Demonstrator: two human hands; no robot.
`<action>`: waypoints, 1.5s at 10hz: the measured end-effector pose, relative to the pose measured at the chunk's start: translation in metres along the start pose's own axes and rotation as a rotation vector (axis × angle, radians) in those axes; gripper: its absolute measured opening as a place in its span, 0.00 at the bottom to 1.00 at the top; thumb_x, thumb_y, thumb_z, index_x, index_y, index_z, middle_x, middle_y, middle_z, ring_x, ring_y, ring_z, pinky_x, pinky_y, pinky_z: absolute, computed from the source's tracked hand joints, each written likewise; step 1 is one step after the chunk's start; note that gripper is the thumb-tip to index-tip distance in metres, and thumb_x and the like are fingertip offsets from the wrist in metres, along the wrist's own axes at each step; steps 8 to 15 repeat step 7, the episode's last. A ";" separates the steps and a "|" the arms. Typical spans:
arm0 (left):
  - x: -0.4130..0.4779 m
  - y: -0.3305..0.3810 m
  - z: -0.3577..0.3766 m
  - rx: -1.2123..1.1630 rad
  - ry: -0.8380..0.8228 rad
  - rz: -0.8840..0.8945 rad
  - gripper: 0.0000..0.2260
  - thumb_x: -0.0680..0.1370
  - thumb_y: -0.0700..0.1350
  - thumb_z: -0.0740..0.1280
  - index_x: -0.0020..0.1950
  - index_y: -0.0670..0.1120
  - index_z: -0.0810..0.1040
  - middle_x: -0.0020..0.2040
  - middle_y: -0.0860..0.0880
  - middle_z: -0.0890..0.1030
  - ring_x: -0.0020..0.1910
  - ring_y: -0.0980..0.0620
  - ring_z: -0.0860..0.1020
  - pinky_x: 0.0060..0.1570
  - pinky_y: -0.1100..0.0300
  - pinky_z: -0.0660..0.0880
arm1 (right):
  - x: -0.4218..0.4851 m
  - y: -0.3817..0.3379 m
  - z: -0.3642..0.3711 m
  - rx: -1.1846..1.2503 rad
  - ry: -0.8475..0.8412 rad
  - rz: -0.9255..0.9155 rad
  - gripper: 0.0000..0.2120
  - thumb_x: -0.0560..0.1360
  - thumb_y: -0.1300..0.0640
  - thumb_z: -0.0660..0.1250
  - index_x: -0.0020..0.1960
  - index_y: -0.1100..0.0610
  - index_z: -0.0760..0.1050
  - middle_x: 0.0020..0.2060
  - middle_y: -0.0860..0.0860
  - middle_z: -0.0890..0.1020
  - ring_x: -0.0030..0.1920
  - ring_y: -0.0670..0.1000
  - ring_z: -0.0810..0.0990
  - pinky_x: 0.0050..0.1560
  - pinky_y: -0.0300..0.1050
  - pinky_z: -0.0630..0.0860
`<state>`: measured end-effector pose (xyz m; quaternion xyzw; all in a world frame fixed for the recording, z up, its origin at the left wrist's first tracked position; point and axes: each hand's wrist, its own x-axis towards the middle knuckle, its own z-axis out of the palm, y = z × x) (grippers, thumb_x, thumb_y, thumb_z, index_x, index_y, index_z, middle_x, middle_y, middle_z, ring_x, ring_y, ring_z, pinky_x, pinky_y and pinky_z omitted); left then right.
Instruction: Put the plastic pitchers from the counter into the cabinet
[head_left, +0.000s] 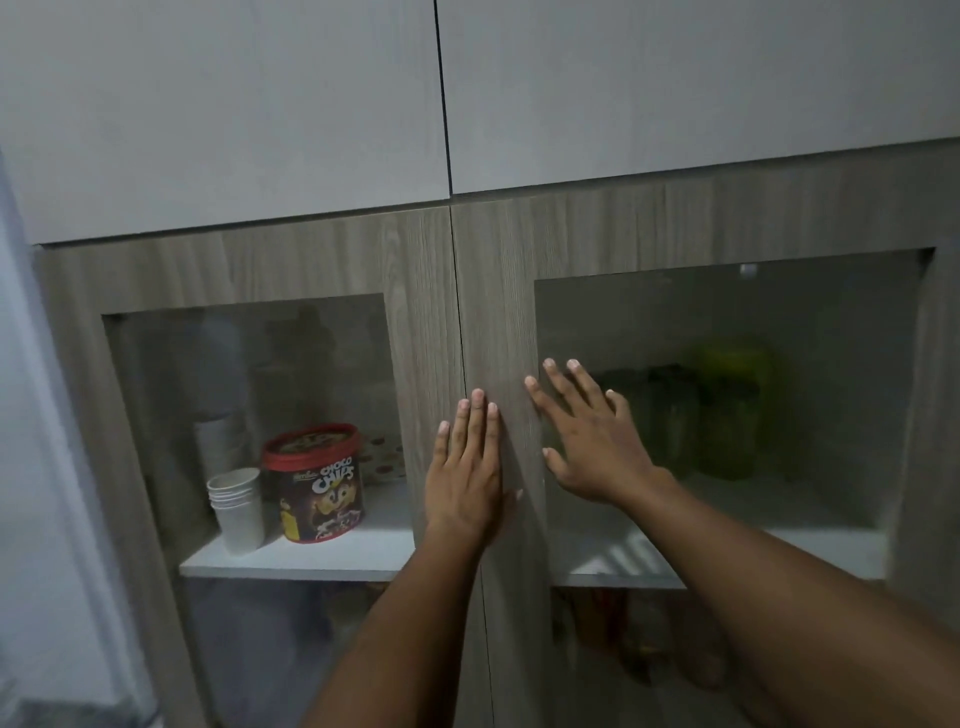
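A wood-grain cabinet with two glass-paned doors fills the view, and both doors are closed. My left hand (467, 467) lies flat on the left door's frame (426, 322), beside the centre seam. My right hand (587, 436) presses flat with fingers spread on the right door's frame (498, 312), partly over its glass. Behind the right glass, green plastic pitchers (727, 410) stand blurred on the white shelf (779, 551); darker ones sit to their left. Both hands hold nothing.
Behind the left glass stand a stack of paper cups (236, 509) and a red-lidded Choco Chips tub (317, 483). White upper cabinet doors (260, 104) are shut above. A lower shelf holds dim items. A pale wall runs down the left edge.
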<state>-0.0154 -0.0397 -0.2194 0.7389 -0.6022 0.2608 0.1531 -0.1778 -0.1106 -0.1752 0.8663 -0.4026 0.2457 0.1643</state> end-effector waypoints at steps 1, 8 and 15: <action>0.009 0.001 0.007 -0.005 0.001 -0.008 0.48 0.79 0.63 0.61 0.80 0.43 0.29 0.79 0.43 0.26 0.78 0.45 0.28 0.78 0.47 0.34 | 0.009 0.004 0.009 -0.021 -0.002 0.006 0.44 0.77 0.44 0.61 0.80 0.43 0.33 0.80 0.47 0.33 0.80 0.54 0.33 0.76 0.66 0.52; -0.001 -0.010 -0.050 -0.332 -0.227 0.025 0.49 0.76 0.59 0.68 0.81 0.54 0.33 0.83 0.46 0.37 0.82 0.43 0.47 0.76 0.42 0.61 | -0.004 -0.020 -0.058 0.119 -0.312 0.095 0.40 0.75 0.50 0.67 0.81 0.47 0.50 0.82 0.50 0.49 0.82 0.54 0.47 0.77 0.64 0.53; -0.001 -0.010 -0.050 -0.332 -0.227 0.025 0.49 0.76 0.59 0.68 0.81 0.54 0.33 0.83 0.46 0.37 0.82 0.43 0.47 0.76 0.42 0.61 | -0.004 -0.020 -0.058 0.119 -0.312 0.095 0.40 0.75 0.50 0.67 0.81 0.47 0.50 0.82 0.50 0.49 0.82 0.54 0.47 0.77 0.64 0.53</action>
